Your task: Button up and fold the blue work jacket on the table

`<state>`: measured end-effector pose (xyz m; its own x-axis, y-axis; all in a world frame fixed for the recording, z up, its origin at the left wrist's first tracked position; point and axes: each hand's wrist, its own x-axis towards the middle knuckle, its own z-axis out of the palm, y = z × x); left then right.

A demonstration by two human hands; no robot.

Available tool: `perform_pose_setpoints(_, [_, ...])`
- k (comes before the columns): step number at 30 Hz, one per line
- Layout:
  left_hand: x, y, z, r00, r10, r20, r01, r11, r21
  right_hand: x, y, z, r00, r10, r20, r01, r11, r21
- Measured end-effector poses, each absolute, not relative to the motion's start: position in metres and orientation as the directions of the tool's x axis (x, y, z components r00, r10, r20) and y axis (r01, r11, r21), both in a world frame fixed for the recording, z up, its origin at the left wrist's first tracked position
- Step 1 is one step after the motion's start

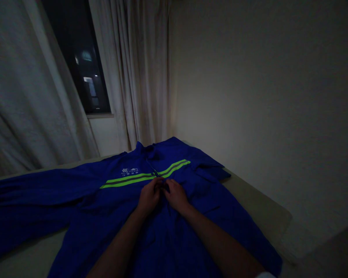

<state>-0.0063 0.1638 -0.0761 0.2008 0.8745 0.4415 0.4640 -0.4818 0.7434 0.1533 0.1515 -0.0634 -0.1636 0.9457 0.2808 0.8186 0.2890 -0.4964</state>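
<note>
A bright blue work jacket [110, 200] with two yellow-green stripes across the chest lies spread flat on a pale table [261, 208], collar towards the wall. My left hand [149, 196] and my right hand [176, 195] meet at the middle of the jacket front, just below the stripes. Both hands have their fingers closed and pinched on the front opening of the jacket, where the zip line runs up to the collar. What exactly the fingertips hold is too dark to make out. One sleeve stretches far out to the left.
White curtains [133, 77] hang at the back, with a dark window [81, 58] between them. A plain wall [263, 96] runs along the right. The table's right edge shows bare beside the jacket.
</note>
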Motion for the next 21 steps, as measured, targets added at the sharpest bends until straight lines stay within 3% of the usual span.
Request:
perform_pose_setpoints(12, [-0.003, 0.168, -0.079, 0.208, 0.881, 0.426, 0.578, -0.462, 0.673, 0.156, 0.156, -0.063, -0.17, 0.945, 0.28, 0.756, 0.307, -0.578])
perform_pose_setpoints(21, [-0.003, 0.162, -0.069, 0.025, 0.935, 0.354, 0.816, -0.223, 0.533, 0.159, 0.158, -0.067, -0.213, 0.932, 0.292, 0.731, 0.35, -0.585])
